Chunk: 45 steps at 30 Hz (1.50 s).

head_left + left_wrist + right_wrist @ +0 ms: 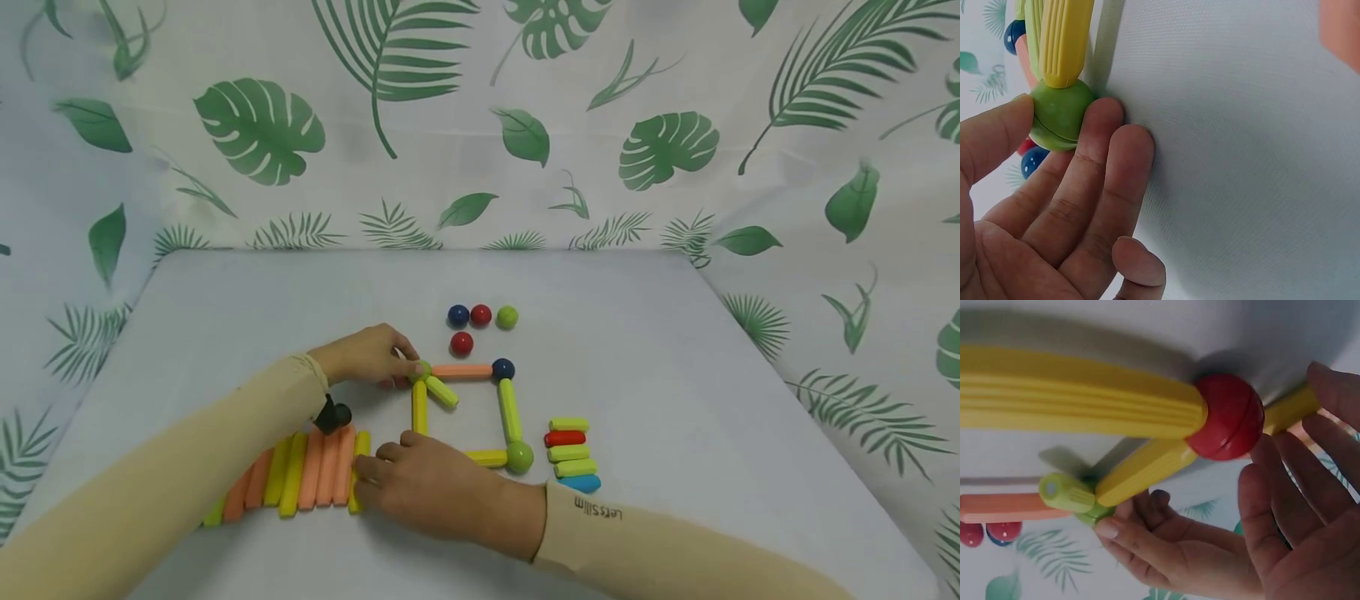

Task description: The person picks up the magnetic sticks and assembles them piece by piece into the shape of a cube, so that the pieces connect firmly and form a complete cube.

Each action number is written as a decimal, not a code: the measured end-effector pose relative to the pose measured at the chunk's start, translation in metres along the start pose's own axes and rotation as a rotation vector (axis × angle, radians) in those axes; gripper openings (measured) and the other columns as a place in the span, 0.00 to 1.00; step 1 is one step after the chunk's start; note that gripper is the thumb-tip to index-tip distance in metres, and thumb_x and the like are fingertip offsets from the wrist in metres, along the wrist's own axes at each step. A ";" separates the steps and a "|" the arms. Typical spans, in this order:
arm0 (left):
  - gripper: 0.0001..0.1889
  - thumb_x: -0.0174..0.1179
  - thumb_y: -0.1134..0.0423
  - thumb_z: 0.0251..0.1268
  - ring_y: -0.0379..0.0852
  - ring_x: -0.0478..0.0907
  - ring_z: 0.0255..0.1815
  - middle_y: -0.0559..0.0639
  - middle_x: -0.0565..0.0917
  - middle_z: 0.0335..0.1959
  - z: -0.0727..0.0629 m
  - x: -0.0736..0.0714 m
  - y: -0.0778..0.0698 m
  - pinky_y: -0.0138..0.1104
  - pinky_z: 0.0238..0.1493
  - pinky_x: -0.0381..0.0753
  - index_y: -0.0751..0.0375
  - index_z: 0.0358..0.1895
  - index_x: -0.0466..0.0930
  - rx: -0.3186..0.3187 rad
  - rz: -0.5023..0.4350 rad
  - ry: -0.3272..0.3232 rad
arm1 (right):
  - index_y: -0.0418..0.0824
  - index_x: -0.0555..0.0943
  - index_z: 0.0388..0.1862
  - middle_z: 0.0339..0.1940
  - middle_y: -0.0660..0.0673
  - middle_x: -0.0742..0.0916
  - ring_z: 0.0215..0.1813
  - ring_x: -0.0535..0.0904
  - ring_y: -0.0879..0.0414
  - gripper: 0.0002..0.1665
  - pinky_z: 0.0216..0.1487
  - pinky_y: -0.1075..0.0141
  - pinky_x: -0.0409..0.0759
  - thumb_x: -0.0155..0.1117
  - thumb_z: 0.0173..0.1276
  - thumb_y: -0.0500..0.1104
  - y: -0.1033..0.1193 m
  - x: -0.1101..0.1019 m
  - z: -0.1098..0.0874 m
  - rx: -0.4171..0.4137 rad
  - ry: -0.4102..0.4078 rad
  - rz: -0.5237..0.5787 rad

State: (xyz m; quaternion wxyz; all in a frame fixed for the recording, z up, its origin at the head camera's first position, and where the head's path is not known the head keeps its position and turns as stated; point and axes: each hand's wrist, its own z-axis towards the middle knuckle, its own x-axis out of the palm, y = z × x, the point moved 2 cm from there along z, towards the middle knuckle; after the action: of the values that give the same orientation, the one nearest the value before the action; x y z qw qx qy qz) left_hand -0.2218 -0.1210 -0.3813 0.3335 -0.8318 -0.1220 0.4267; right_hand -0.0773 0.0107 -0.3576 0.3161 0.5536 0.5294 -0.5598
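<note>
A square of toy sticks and balls lies on the table. My left hand (367, 354) pinches the green ball (1063, 112) at its far left corner between thumb and fingers. From that ball juts a short lime stick (442, 392), beside an orange stick (461, 372) and a yellow stick (420, 408). A navy ball (503, 369) and another green ball (520, 456) form the right corners; a red ball (1225, 415) is the near left one. Over the right end of the stick row, my right hand (442, 492) reaches a yellow stick (361, 450) with loose fingers; firm contact cannot be seen.
Beyond the square sit loose balls, among them a red ball (462, 343) and a lime ball (507, 317). Several short sticks, including a blue stick (579, 483), lie at the right. Long sticks (307, 471) form a row at left, partly under my left sleeve.
</note>
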 end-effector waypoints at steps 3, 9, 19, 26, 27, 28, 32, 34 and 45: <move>0.18 0.61 0.52 0.74 0.45 0.83 0.32 0.48 0.87 0.33 0.000 0.000 0.000 0.36 0.39 0.79 0.62 0.54 0.84 0.009 0.000 -0.002 | 0.52 0.81 0.61 0.58 0.54 0.83 0.53 0.80 0.61 0.16 0.48 0.73 0.75 0.60 0.78 0.50 0.004 0.004 0.002 -0.038 -0.048 -0.068; 0.18 0.60 0.53 0.75 0.45 0.83 0.31 0.49 0.88 0.34 -0.003 -0.002 0.001 0.37 0.39 0.79 0.63 0.55 0.84 0.023 0.001 -0.001 | 0.52 0.83 0.58 0.50 0.55 0.82 0.49 0.79 0.62 0.14 0.49 0.72 0.74 0.56 0.81 0.48 0.010 0.006 0.006 -0.106 -0.110 -0.152; 0.18 0.60 0.55 0.75 0.46 0.83 0.34 0.50 0.88 0.35 -0.004 -0.001 -0.004 0.36 0.41 0.81 0.66 0.57 0.84 0.022 -0.022 0.010 | 0.57 0.82 0.57 0.53 0.63 0.83 0.51 0.76 0.68 0.13 0.54 0.75 0.69 0.58 0.78 0.54 0.012 -0.001 -0.028 -0.146 -0.083 0.209; 0.19 0.60 0.53 0.75 0.45 0.83 0.34 0.48 0.88 0.35 -0.001 -0.002 -0.006 0.37 0.43 0.80 0.64 0.57 0.85 0.014 -0.005 0.012 | 0.51 0.85 0.52 0.43 0.64 0.86 0.43 0.79 0.70 0.13 0.48 0.72 0.77 0.68 0.72 0.53 -0.039 -0.010 -0.073 0.260 -0.310 0.828; 0.19 0.60 0.54 0.75 0.45 0.83 0.34 0.48 0.88 0.34 -0.001 -0.002 -0.005 0.37 0.43 0.80 0.64 0.57 0.85 0.013 -0.006 0.012 | 0.50 0.85 0.51 0.42 0.63 0.86 0.42 0.80 0.69 0.13 0.46 0.70 0.79 0.69 0.71 0.52 -0.049 -0.008 -0.076 0.361 -0.336 0.867; 0.19 0.60 0.54 0.75 0.45 0.83 0.34 0.48 0.88 0.34 0.000 -0.001 -0.004 0.37 0.43 0.80 0.64 0.56 0.85 0.015 -0.006 0.013 | 0.49 0.85 0.50 0.40 0.62 0.87 0.41 0.80 0.68 0.13 0.45 0.68 0.80 0.71 0.70 0.51 -0.059 -0.005 -0.079 0.456 -0.358 0.882; 0.17 0.61 0.56 0.75 0.44 0.83 0.34 0.48 0.88 0.34 0.001 0.002 0.001 0.37 0.43 0.81 0.65 0.56 0.85 0.006 -0.026 0.020 | 0.46 0.87 0.49 0.34 0.59 0.88 0.32 0.79 0.67 0.16 0.36 0.66 0.80 0.73 0.67 0.51 -0.081 0.007 -0.079 0.747 -0.277 0.820; 0.17 0.61 0.56 0.75 0.45 0.83 0.34 0.49 0.88 0.34 0.001 0.002 0.003 0.36 0.43 0.81 0.65 0.56 0.85 0.007 -0.035 0.020 | 0.45 0.88 0.47 0.30 0.58 0.87 0.28 0.78 0.66 0.16 0.32 0.67 0.78 0.74 0.65 0.52 -0.085 0.013 -0.075 0.797 -0.175 0.750; 0.17 0.60 0.57 0.75 0.44 0.82 0.36 0.49 0.88 0.35 0.000 0.001 0.000 0.35 0.42 0.82 0.66 0.57 0.85 0.021 -0.023 0.013 | 0.44 0.91 0.40 0.23 0.58 0.84 0.25 0.76 0.63 0.13 0.24 0.70 0.75 0.74 0.65 0.51 -0.088 0.023 -0.065 0.802 0.075 0.601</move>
State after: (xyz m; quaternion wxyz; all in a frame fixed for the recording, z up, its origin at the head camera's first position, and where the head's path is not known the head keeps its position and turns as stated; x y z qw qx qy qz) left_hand -0.2213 -0.1201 -0.3817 0.3479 -0.8295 -0.1248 0.4186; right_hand -0.1460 0.0981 -0.3467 0.2066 0.7791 0.1010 -0.5832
